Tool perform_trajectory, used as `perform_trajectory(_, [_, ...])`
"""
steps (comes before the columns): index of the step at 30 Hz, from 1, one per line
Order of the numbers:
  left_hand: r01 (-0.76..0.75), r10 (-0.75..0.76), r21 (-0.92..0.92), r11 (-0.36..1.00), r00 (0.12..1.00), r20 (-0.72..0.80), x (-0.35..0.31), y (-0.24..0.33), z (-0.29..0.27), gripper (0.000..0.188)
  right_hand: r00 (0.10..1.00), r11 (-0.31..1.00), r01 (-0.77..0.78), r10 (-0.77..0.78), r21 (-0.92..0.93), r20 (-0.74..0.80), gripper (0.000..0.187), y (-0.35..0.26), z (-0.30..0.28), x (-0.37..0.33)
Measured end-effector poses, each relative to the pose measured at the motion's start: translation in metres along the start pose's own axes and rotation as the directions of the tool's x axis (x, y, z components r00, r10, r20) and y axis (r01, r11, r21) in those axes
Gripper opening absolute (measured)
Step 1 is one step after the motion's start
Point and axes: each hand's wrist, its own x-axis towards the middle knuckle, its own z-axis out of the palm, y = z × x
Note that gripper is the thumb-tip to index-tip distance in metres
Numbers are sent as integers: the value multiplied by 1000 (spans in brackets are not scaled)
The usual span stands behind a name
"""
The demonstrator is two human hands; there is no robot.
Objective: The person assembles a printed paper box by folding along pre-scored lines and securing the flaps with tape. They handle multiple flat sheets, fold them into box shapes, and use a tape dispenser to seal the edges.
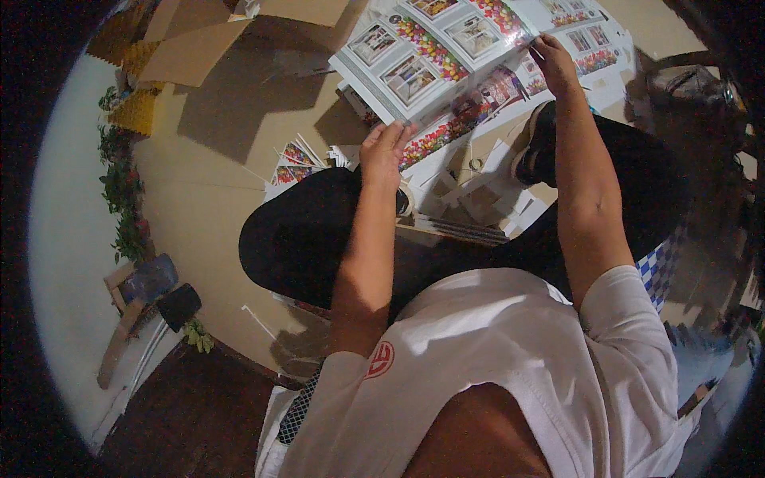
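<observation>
Between my two hands is a large printed sheet [414, 60] with framed room pictures and bands of colourful flowers. My left hand [384, 151] pinches its near left corner, fingers on top. At the right end of the same edge, my right hand [555, 65] grips the other corner. The sheet is raised and tilted, its surface glossy in the light. Below and behind it lie more printed sheets [594, 44] with similar pictures and flowers. Their lower part is partly hidden by the held sheet.
Cut paper strips [307, 153] lie by my left knee. Between my feet are a roll of tape [476, 164] and paper scraps [478, 205]. An open cardboard box [195, 40] stands at the far left. Leafy plants [123, 191] and a brush [178, 306] are along the left wall.
</observation>
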Motion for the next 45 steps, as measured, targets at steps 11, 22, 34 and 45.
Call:
perform_trajectory(11, [22,-22,3,1000,998,59,-2,3,3,15,1000,992,6,-8,-123,-12,35,-5,2,3])
perform_trajectory(22, [5,-9,109,994,1000,30,0,5,6,14,999,994,41,-39,-106,16,42,5,6,6])
perform_trajectory(34, [-35,28,175,984,999,44,11,-2,-4,17,942,944,-263,207,-199,-265,87,4,127,-72])
perform_trajectory(45, [19,-24,168,986,999,31,11,2,-4,14,982,949,-180,159,-257,-104,48,7,145,-83])
